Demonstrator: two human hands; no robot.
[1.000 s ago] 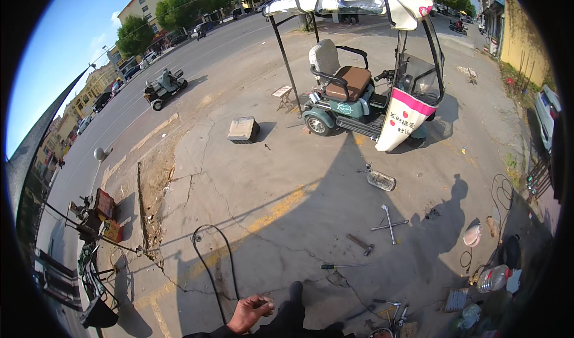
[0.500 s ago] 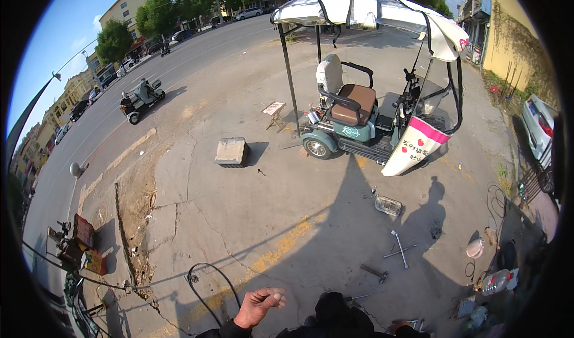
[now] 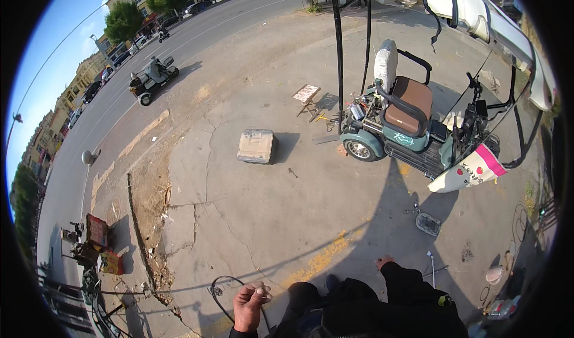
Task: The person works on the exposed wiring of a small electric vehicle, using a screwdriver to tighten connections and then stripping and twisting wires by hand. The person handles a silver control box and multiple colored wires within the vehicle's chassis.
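My left hand [image 3: 249, 306] is raised at the lower middle, fingers curled in and thumb pressed to them; anything pinched there is too small to make out. A black hose [image 3: 216, 291] curves on the ground beside it. My right arm, in a dark sleeve, reaches forward, and my right hand [image 3: 384, 260] hangs over the pavement, too small for its grip to show. Closest to that hand is a metal cross wrench [image 3: 430, 265], partly behind the sleeve. Beyond it lies a rounded tray-like thing [image 3: 429, 224].
A green three-wheeled scooter [image 3: 412, 108] under a white canopy stands at the right. A lidded box [image 3: 256, 146] and folding stool [image 3: 305, 97] stand mid-pavement. Broken ground [image 3: 152, 221] and a cart with red boxes [image 3: 97, 230] are at left. Another three-wheeler [image 3: 152, 79] is on the road.
The view has swung, so the surroundings sit farther right. My right arm has come up and stretched forward from the lower edge. A hammer seen before is out of sight. My left hand stays curled.
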